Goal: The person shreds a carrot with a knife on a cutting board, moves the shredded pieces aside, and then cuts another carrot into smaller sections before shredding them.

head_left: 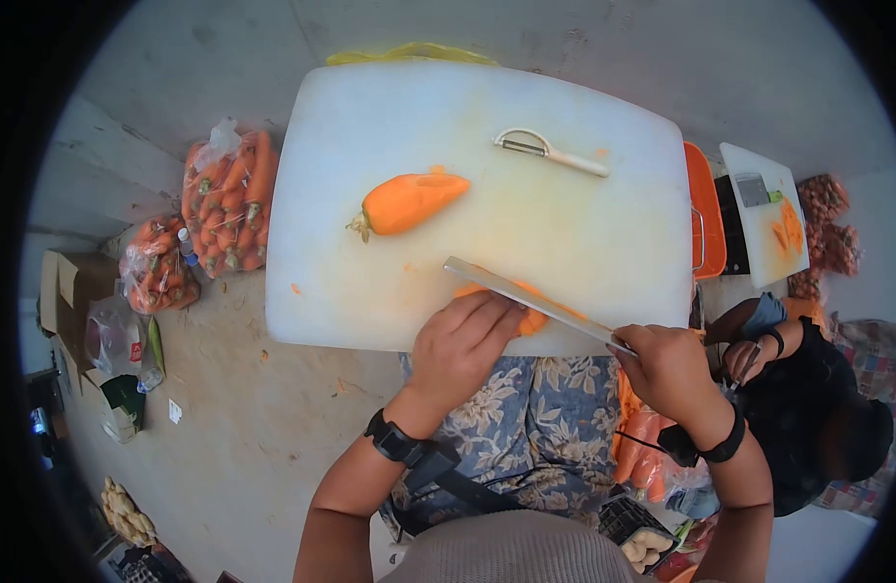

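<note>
Now the left hand (462,345) lies knuckles up at the near edge of the white cutting board (370,117). Its fingers are curled over a carrot piece (533,319) and hold it down, so only an orange sliver shows past them. The right hand (666,374) is closed in a fist around the handle of a knife (525,296), and the handle itself is hidden in the grip. The long blade runs slantwise from that hand up and to the left. It lies across the carrot piece just beyond the left fingertips, though I cannot tell whether the edge has gone into it.

Farther up the board, well apart from both hands, lies a thick peeled carrot (409,201) with its stem end to the left. Beyond that is a white-handled peeler (550,151).

Two clear bags of carrots (229,199) stand on the concrete floor (253,428) off the board's left side. A floral cloth (535,428) shows under the near edge, between the forearms. An orange tray (705,209) stands just beside the board on the right. Past it is a smaller cutting board (759,243) with what looks like cut carrot on it, though that is too small to be sure of. Another person in dark clothes (807,418) sits at the lower right.
</note>
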Demonstrator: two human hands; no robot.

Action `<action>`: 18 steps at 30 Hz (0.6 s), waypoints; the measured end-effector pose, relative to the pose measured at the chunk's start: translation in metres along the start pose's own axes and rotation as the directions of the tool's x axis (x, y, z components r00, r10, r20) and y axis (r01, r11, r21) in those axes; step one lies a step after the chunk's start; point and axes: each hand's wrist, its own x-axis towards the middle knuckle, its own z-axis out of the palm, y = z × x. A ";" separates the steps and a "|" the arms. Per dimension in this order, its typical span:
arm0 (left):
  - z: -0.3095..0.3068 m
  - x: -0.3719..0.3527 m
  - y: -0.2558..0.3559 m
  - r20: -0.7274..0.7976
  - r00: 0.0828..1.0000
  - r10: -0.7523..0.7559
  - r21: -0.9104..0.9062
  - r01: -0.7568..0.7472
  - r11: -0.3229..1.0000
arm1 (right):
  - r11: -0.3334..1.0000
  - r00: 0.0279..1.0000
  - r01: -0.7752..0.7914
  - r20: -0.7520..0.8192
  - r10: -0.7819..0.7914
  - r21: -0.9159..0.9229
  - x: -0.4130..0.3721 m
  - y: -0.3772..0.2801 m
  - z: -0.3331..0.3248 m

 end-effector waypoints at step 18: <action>0.003 -0.014 -0.002 0.078 0.996 -0.040 0.000 0.040 0.999 | 0.993 0.997 0.061 0.062 -0.055 -0.105 -0.009 -0.018 -0.018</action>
